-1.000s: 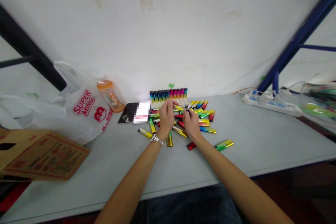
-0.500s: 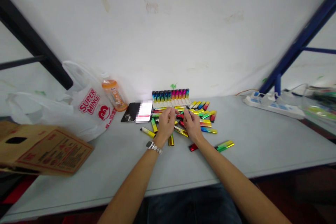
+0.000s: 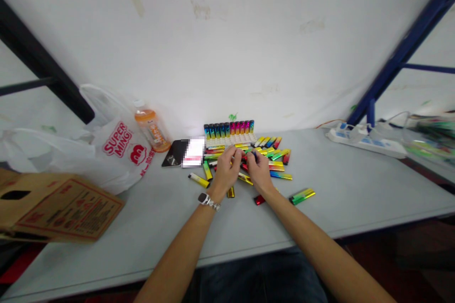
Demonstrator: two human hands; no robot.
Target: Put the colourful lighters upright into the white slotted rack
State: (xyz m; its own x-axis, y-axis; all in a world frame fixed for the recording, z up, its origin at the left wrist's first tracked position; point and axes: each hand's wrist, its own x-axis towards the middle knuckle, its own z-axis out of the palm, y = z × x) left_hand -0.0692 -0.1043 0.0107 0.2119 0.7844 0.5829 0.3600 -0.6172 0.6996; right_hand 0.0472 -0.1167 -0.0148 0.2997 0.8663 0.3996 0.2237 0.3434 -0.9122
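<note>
Over a scatter of shiny coloured lighters [image 3: 280, 176] on the grey table, my left hand [image 3: 227, 166] and my right hand [image 3: 259, 168] are close together. The fingers of my left hand are pinched; what they grip is too small to make out. My right hand is closed around a small dark-ended item, mostly hidden by the fingers. Behind the hands, a row of upright lighters [image 3: 217, 130] stands in the back of a white holder [image 3: 231, 140]. A green and yellow pair [image 3: 303, 196] lies to the right of my right wrist.
Left of the lighters are a dark tablet or phone [image 3: 175, 153] with a lit screen, an orange drink bottle [image 3: 152, 130], a white plastic bag [image 3: 117, 165] and a cardboard box [image 3: 71, 208]. A power strip [image 3: 366, 143] lies at the right, near a blue post [image 3: 391, 66].
The view has shifted slightly. My hands stay over the pile, with their fingers a little closer together, and more of the dark-ended item shows at my right fingertips.
</note>
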